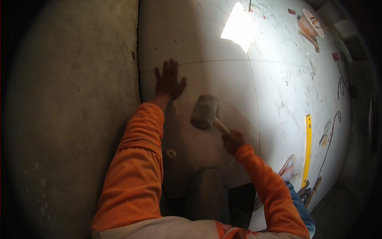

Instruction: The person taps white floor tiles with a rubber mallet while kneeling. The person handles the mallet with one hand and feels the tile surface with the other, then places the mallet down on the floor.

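Observation:
My left hand (170, 81) lies flat on a large white floor tile (223, 77), fingers spread, close to the joint with the tile beyond and to the wall foot. My right hand (233, 142) is wrapped round the wooden handle of a mallet (205, 112). The mallet's dark, thick head is slightly blurred and held over the same tile, to the right of my left forearm. Whether the head touches the tile, I cannot tell. A small pale ring-shaped piece (171, 153) sits beside my left sleeve.
A bare concrete wall (75, 103) runs along the left. Bright light (238, 30) glares at the far side. To the right are a yellow spirit level (306, 147), a trowel (326, 128), a dark cable (341, 83) and several tools (306, 193). A bucket (308, 26) stands far right.

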Demonstrator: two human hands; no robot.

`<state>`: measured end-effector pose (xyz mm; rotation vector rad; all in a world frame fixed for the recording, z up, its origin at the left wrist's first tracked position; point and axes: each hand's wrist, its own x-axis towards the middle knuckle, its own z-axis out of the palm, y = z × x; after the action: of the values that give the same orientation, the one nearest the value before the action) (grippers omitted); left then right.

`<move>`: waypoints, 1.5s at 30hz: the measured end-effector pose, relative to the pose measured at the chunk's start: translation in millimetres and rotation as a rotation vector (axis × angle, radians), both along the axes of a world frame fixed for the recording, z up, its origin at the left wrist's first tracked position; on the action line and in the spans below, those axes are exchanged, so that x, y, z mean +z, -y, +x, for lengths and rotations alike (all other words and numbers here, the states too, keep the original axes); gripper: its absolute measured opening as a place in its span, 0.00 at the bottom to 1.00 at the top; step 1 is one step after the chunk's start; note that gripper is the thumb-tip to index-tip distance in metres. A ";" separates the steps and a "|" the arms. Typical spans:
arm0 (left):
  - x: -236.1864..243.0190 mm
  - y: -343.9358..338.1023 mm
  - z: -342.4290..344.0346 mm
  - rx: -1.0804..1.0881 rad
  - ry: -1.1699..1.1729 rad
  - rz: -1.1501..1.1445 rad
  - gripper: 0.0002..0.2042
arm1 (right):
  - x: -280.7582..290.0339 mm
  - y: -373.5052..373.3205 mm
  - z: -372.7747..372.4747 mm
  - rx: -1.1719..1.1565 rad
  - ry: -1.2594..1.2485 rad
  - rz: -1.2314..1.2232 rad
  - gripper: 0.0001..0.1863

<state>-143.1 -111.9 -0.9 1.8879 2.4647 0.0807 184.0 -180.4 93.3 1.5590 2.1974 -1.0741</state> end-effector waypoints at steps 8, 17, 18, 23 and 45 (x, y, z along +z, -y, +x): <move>-1.4 13.7 26.8 0.473 0.040 0.108 0.38 | -38.2 -23.0 15.3 0.044 0.064 0.068 0.13; -19.0 9.5 21.0 0.466 0.020 0.185 0.35 | 32.0 15.8 6.3 0.062 -0.527 0.129 0.26; -18.4 10.3 21.0 0.469 0.014 0.208 0.35 | 31.9 13.3 7.8 0.266 -0.802 0.136 0.27; -10.5 11.7 17.2 0.149 0.142 0.140 0.35 | 2.9 -6.2 8.7 0.476 0.102 0.266 0.27; 0.2 -49.0 53.2 -0.574 0.124 0.059 0.33 | -30.4 49.9 42.1 -0.216 -0.358 0.267 0.29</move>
<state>-89.9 -62.9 -0.7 2.4430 1.7772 0.2434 226.1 -230.3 62.8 1.8773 2.5385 -1.2473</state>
